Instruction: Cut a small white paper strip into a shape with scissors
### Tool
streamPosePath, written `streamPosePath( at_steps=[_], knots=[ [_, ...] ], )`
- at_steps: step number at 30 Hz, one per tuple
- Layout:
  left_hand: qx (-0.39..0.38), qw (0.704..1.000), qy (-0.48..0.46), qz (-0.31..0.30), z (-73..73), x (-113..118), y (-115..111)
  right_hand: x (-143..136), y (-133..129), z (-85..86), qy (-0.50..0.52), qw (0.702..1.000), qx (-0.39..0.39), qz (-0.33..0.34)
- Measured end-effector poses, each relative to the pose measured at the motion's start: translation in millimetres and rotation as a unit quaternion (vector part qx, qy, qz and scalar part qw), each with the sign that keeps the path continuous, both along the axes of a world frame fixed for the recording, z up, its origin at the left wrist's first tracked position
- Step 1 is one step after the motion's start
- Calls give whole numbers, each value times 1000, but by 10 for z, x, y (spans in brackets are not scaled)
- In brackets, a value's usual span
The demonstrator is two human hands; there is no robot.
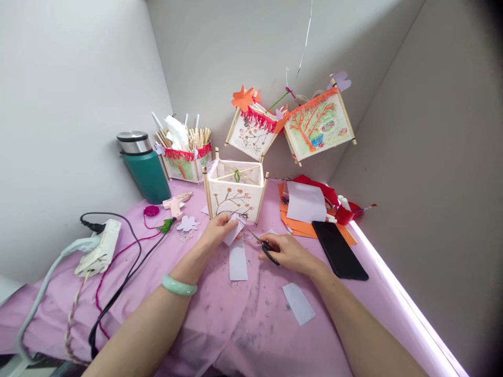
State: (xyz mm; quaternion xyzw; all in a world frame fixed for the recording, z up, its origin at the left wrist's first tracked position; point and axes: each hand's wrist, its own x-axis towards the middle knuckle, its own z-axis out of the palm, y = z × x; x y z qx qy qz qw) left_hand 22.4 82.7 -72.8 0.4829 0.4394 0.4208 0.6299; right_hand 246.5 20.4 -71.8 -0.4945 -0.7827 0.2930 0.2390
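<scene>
My left hand (220, 230) pinches a small pale lilac paper piece (233, 233) at the middle of the table. Black-handled scissors (269, 252) are in my right hand (286, 251), their blades pointing left at the paper's edge. Below the held piece lies a pale paper strip (238, 261). Another paper rectangle (299, 303) rests nearer to me, below my right hand. Just behind my hands stands a white box lantern (234, 200) with wooden corner sticks and a drawn branch on its front.
Two decorated lanterns (318, 126) hang at the back. A green bottle (145, 173), stick holder (184, 163), pink glue gun (176, 205) and power strip (101, 248) with cables stand or lie left. Right are a black phone (340, 250), lilac sheet (305, 201) and orange paper (301, 227).
</scene>
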Motion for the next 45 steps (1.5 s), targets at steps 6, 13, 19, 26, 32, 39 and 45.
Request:
streamPosePath(
  at_steps=[6,13,19,26,32,39,45],
  knots=[
    [-1,1000,3,-15,-14,13,-7,-2,5,-18,-1,1000,4,-1],
    [5,1000,-5,-20,-4,18,-20,2,11,-23,-4,1000,14,0],
    [4,1000,0,-21,-14,19,-15,10,18,-40,-4,1000,18,1],
    [8,1000,-4,-22,-23,15,-10,16,28,-56,-7,1000,27,1],
    [2,1000,-5,-25,-20,7,-9,18,27,-51,-3,999,32,-1],
    [3,1000,-4,-19,-17,12,-6,23,41,-79,-2,1000,27,-5],
    [7,1000,-13,-24,-15,14,-14,13,29,-66,-5,1000,27,-7]
  ],
)
